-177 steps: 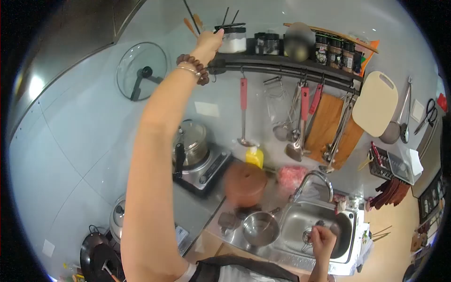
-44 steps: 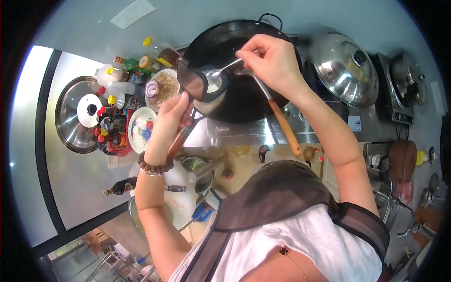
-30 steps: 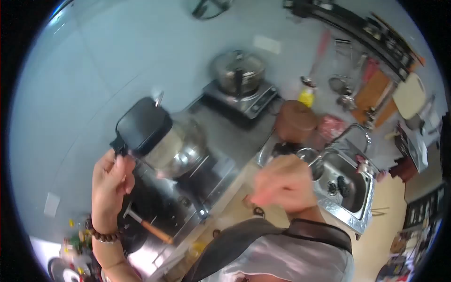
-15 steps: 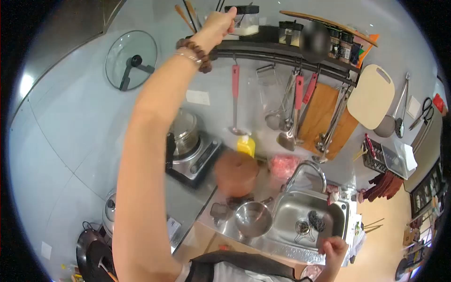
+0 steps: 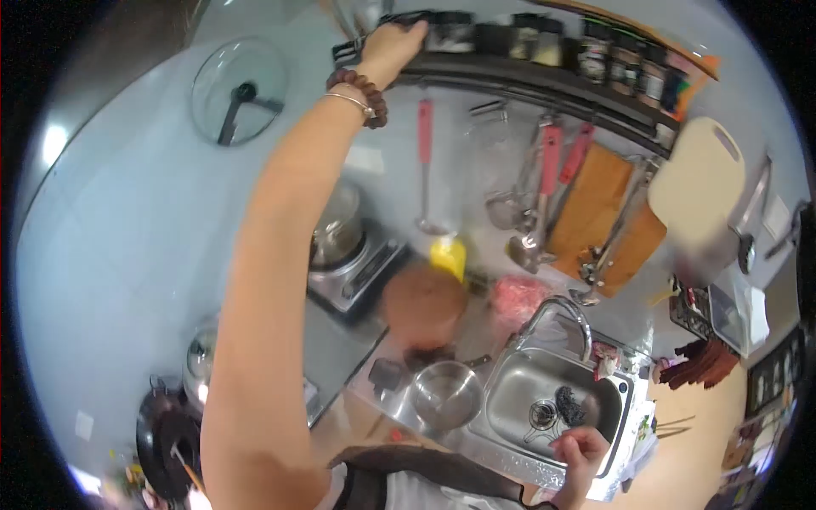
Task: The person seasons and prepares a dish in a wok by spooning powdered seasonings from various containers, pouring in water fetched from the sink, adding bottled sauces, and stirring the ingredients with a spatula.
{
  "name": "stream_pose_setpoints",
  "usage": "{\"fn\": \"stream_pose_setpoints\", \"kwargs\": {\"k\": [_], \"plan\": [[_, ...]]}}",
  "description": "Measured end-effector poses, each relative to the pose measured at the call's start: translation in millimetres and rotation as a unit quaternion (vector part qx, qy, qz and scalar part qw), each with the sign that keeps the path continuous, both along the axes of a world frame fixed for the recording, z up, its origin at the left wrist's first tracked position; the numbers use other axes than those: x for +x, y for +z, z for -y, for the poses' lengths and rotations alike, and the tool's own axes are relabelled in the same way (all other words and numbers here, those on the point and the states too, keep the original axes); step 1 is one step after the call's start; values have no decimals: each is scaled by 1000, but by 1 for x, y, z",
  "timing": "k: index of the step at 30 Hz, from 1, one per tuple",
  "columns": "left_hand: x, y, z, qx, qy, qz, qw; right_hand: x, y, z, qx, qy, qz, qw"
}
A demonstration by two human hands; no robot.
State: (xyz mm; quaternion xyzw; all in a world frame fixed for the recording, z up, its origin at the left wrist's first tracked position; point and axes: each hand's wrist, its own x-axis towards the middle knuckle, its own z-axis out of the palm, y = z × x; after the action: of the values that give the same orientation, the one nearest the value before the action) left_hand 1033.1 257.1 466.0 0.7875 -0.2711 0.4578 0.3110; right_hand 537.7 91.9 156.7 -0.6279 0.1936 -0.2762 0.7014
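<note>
My left hand (image 5: 393, 53), with a beaded bracelet on its wrist, is raised to the left end of the dark wall shelf (image 5: 527, 75). Its fingers are closed around a black-lidded jar (image 5: 406, 17); the hand hides most of the jar's body. Right beside it stands another seasoning jar (image 5: 452, 34) with a dark lid. Low over the front of the steel sink (image 5: 510, 399), my right hand (image 5: 580, 449) has its fingers curled together, and nothing shows in them. A dark scrubber (image 5: 569, 406) lies in the sink near the drain.
Ladles and other utensils (image 5: 548, 166) hang below the shelf, beside a wooden board (image 5: 595, 200) and a cream cutting board (image 5: 697, 174). A pot (image 5: 338, 225) sits on the cooktop (image 5: 361, 276). A steel saucepan (image 5: 446, 395) and a brown round object (image 5: 423, 306) stand left of the sink.
My view has shifted, showing more of the shelf's jars. The left hand is now lower against the shelf, and the lid beside it appears farther left. My right hand has moved slightly left.
</note>
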Motion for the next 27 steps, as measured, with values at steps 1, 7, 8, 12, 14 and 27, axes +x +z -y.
{"fn": "stream_pose_setpoints", "kwargs": {"k": [1,7,8,12,14,27], "plan": [[-14,-12,-4,-69,-39,12,997,10,1,-3,-2,15,-3,1000],[-285,-196,-9,188,-512,47,837,96,6,-41,-14,207,-1,978],[-336,-214,-29,81,-551,-117,822,111,13,-55,-41,241,16,969],[-400,-254,-56,22,-511,-267,816,153,23,-124,-115,367,62,921],[-419,-260,-86,61,-491,-337,801,160,13,-190,-154,476,52,864],[-602,-230,-280,-283,-366,-221,858,5,-70,-591,-607,611,233,452]]}}
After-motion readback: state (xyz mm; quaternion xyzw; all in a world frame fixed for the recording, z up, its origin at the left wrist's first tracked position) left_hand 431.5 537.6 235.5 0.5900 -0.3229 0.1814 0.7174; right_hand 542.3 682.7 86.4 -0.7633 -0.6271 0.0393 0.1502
